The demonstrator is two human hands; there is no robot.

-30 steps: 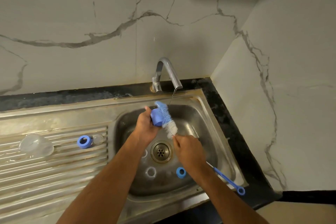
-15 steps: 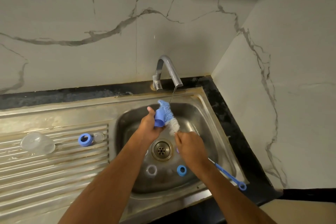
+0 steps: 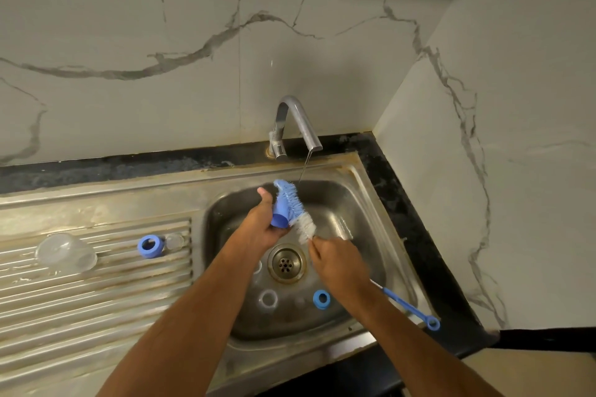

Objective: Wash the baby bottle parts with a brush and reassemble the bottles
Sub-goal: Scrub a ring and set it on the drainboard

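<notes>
1. Brush (image 3: 298,214), blue and white bristles: our right hand (image 3: 338,263) grips its handle over the steel sink (image 3: 371,203).
2. Our left hand (image 3: 261,229) curls round a blue bottle part (image 3: 280,213), perhaps a cap, against the bristles.
3. Farther back, a thin stream falls from the tap (image 3: 295,121) before marble-patterned wall.

A curved metal tap (image 3: 292,126) stands at the back rim of a steel sink (image 3: 361,200) with a round drain (image 3: 286,263) in its basin and a ribbed draining board (image 3: 96,293) on its left, edged by a black counter (image 3: 416,222) under white marble-veined walls (image 3: 161,42).
</notes>
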